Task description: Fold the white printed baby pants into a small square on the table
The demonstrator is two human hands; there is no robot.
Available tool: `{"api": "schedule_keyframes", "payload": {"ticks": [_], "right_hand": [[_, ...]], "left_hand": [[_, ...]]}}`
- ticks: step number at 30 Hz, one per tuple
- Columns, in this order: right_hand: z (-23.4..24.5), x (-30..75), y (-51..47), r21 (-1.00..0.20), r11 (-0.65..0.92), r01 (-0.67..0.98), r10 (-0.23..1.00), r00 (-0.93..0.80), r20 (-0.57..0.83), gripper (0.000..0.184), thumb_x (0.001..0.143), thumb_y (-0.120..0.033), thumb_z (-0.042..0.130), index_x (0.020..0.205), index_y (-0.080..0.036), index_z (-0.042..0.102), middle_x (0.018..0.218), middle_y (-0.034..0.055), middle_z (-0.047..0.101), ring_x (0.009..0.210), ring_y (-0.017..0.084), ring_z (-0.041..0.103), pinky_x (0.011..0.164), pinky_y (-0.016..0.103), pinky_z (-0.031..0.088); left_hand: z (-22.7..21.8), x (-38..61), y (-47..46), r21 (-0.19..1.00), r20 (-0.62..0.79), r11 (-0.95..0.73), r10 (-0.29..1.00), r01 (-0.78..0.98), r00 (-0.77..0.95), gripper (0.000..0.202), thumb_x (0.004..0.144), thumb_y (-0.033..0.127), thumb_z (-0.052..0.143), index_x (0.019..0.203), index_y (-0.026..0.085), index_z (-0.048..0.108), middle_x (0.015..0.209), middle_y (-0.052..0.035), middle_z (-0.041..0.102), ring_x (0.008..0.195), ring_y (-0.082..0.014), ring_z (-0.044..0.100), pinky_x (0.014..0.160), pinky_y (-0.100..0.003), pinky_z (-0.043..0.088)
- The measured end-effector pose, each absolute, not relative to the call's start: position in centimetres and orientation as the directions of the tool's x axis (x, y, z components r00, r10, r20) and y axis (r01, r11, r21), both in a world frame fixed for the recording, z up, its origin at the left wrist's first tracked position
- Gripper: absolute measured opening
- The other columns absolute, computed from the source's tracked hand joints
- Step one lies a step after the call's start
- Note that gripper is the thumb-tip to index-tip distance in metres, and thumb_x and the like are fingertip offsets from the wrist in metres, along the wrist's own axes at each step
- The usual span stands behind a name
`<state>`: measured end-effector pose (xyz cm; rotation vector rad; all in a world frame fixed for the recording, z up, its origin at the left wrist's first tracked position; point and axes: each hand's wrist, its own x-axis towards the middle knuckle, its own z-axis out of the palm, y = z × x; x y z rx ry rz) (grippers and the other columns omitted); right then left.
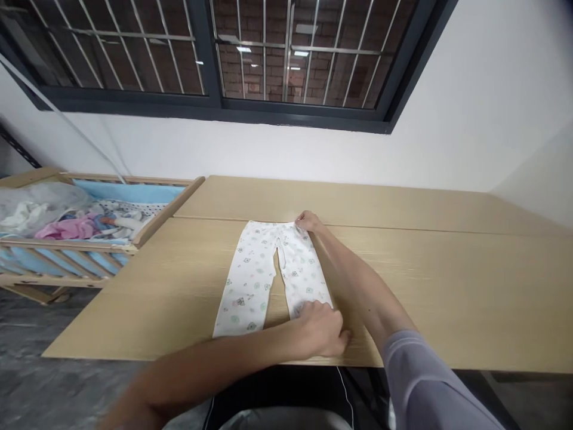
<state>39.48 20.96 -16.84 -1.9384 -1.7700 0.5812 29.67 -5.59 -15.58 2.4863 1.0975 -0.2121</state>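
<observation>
Patterned pants: right fingers pinching waist corner; left fingers curled over leg, grip unclear.

Across the top of the frame runs a dark-framed window, with pale metal bars and a brick wall beyond it. White wall fills the upper right. At the left stands a wooden crib with light blue lining, holding pink cloth among other crumpled fabrics. A thin white pole slants above the crib, and grey floor shows at lower left.
</observation>
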Motion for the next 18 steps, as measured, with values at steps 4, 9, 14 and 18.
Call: {"api": "schedule_keyframes", "payload": {"ticks": [4,9,14,18], "right_hand": [[-15.0,38.6,20.9,-0.612,-0.034,0.790,0.998,0.054,0.013,0.012,0.073,-0.011,0.067,0.084,-0.012,0.072,0.085,0.0078,0.074,0.081,0.018,0.066,0.068,0.022,0.044],[-12.3,35.9,21.2,-0.639,0.034,0.769,0.998,0.012,0.067,0.015,0.074,-0.012,0.066,0.088,-0.013,0.071,0.094,0.0079,0.074,0.080,0.015,0.065,0.066,0.021,0.045],[-11.2,31.6,21.9,-0.644,0.075,0.762,0.997,-0.037,0.072,0.008,0.075,-0.017,0.070,0.082,-0.013,0.071,0.087,0.0076,0.073,0.080,0.016,0.065,0.066,0.021,0.046],[-12.2,27.4,22.2,-0.638,0.085,0.765,0.996,-0.072,0.047,0.009,0.076,-0.020,0.071,0.082,-0.013,0.071,0.084,0.0083,0.073,0.077,0.016,0.066,0.066,0.022,0.047]], "left_hand": [[-14.0,27.8,-5.4,0.359,-0.239,-0.586,0.694,0.726,0.679,0.026,0.087,0.030,0.051,0.076,0.018,0.071,0.080,-0.0132,0.074,0.080,-0.0289,0.071,0.070,-0.040,0.051],[-11.6,22.3,-7.1,0.640,-0.023,-0.380,0.859,0.668,0.511,0.031,0.090,0.031,0.044,0.063,0.022,0.058,0.065,-0.0033,0.069,0.060,-0.0176,0.063,0.061,-0.032,0.046],[-11.5,15.8,-9.5,0.818,-0.111,-0.046,0.965,0.573,0.237,0.040,0.091,0.046,0.043,0.058,0.023,0.051,0.059,-0.0009,0.069,0.051,-0.0144,0.060,0.056,-0.027,0.045],[-13.4,11.8,-11.1,0.817,-0.223,0.139,0.971,0.559,0.084,0.044,0.091,0.054,0.041,0.062,0.023,0.055,0.062,-0.0022,0.070,0.047,-0.0157,0.060,0.051,-0.027,0.043]]}}
